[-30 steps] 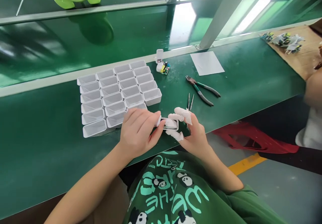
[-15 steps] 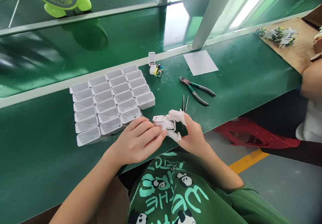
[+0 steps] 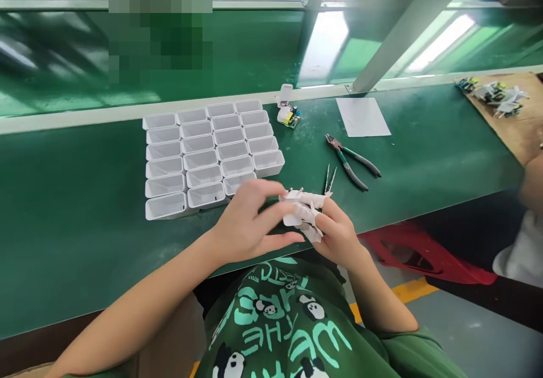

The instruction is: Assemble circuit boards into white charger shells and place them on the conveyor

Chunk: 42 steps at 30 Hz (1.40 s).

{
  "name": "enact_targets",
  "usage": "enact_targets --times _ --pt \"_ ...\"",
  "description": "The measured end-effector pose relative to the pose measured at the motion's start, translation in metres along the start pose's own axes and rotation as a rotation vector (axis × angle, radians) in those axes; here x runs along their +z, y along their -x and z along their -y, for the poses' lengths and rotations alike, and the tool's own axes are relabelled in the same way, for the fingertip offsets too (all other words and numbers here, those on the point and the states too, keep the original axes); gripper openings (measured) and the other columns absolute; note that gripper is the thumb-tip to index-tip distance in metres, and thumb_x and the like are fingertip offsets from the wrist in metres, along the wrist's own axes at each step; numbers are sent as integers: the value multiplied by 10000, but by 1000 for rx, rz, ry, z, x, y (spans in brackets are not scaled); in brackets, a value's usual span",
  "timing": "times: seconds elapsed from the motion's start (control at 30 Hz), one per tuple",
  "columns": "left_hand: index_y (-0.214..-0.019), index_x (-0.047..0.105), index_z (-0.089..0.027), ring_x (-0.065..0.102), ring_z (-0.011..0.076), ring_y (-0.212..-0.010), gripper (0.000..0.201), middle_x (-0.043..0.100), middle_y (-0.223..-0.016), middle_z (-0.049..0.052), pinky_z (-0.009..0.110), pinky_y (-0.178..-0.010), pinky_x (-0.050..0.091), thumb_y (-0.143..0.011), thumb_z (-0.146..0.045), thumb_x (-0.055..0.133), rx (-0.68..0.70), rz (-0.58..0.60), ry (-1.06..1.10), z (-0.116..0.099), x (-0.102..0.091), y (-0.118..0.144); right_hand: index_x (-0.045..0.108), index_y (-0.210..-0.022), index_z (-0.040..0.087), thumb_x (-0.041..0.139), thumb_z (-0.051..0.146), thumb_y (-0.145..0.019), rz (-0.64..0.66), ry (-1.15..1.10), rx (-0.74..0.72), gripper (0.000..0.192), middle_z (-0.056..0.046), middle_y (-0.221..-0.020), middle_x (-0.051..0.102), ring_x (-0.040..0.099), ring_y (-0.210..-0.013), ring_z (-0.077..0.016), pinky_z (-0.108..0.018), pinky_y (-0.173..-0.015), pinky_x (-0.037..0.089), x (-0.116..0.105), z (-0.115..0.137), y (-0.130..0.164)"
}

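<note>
The long green-surfaced table (image 3: 63,208) runs across the whole view; its near edge passes directly under both hands, and a pale rail bounds its far side. Broad bare surface lies left of the trays and between the trays and the near edge. The block of white rectangular plastic shells (image 3: 212,154), set in touching rows, stands open side up; every visible shell is empty. A white paper sheet (image 3: 362,116) lies flat near the far rail. Green-handled cutting pliers (image 3: 352,160) lie right of the block, metal tweezers (image 3: 330,178) just beside them. A small green circuit board with a white cap (image 3: 287,113) sits at the block's far right corner.

The left hand (image 3: 246,225) and right hand (image 3: 335,231), its fingertips in white cots, together hold a small white plastic charger casing (image 3: 299,208) above the table's near edge. Both grips are closed round it.
</note>
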<state>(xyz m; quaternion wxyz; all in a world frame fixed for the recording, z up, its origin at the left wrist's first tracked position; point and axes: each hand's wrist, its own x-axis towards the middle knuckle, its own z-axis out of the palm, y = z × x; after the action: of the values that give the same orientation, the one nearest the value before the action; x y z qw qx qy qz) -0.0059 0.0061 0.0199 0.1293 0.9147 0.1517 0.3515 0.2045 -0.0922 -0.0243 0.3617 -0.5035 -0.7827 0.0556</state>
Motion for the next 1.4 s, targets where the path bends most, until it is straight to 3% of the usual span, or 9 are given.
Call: enact_targets --times 0.1,0.2,0.3,0.53,0.67,0.83,1.0,1.2,1.4 --pt "-1331 482 -186 568 286 -1234 710 583 -1303 164 444 -1006 525 -781 -511 790 -254 34 195 -1 1 1 637 -1131 219 599 51 -838 1 9 -7 341 -122 -995 625 660 -934 -261 -352 -677 576 -3 -1 1" --pt "-1428 387 -231 622 230 -1188 721 645 -1288 100 398 -1009 537 -840 -412 762 -332 108 364 -1 2 1 634 -1175 231 605 57 -842 4 8 2 377 -131 -1039 633 661 -1008 -279 -371 -730 586 -2 -2 3" --pt "-1404 424 -209 639 212 -1156 608 667 -1260 91 366 -972 557 -886 -322 722 -291 95 365 -2 4 3 610 -1256 257 627 80 -842 -6 1 8 451 -133 -1076 644 664 -1029 -284 -383 -754 591 -1 -3 4" --pt "-1294 499 -168 669 221 -1058 468 694 -1130 99 377 -900 586 -908 -354 689 -224 35 284 -3 10 6 549 -1364 311 622 128 -869 42 47 -92 533 -150 -1264 621 660 -1086 -303 -443 -812 590 -3 -12 7" --pt "-1268 510 -149 665 207 -1047 434 700 -1076 89 362 -915 577 -911 -322 685 -214 -28 268 -5 15 5 609 -1306 292 636 100 -857 109 82 -116 489 -138 -1139 643 666 -1011 -284 -397 -754 586 -9 -15 4" --pt "-1231 538 -137 655 202 -1049 397 701 -1075 94 349 -931 573 -908 -315 686 -208 -87 305 -6 22 6 632 -1243 263 628 147 -882 85 36 -145 380 -127 -1083 637 657 -927 -252 -367 -695 569 -9 -17 1" --pt "-1308 507 -113 637 249 -1121 536 680 -1183 151 398 -971 568 -863 -325 717 -138 -51 385 -6 21 6 667 -1110 264 623 169 -870 72 -25 -123 262 -115 -1046 644 661 -926 -264 -370 -676 563 -5 -21 5" --pt "-1221 567 -148 650 219 -1102 333 697 -1150 124 362 -964 574 -909 -231 651 -190 -54 437 -3 15 5 589 -1329 294 647 132 -852 62 -38 -96 507 -137 -1214 646 680 -1022 -285 -403 -782 583 -5 -19 5" --pt "-1292 526 -182 626 259 -1170 525 667 -1237 135 409 -967 562 -843 -311 765 -163 64 443 1 11 5 628 -1220 297 661 153 -848 35 -15 -100 400 -119 -1114 667 688 -930 -263 -367 -693 579 -4 -18 4"
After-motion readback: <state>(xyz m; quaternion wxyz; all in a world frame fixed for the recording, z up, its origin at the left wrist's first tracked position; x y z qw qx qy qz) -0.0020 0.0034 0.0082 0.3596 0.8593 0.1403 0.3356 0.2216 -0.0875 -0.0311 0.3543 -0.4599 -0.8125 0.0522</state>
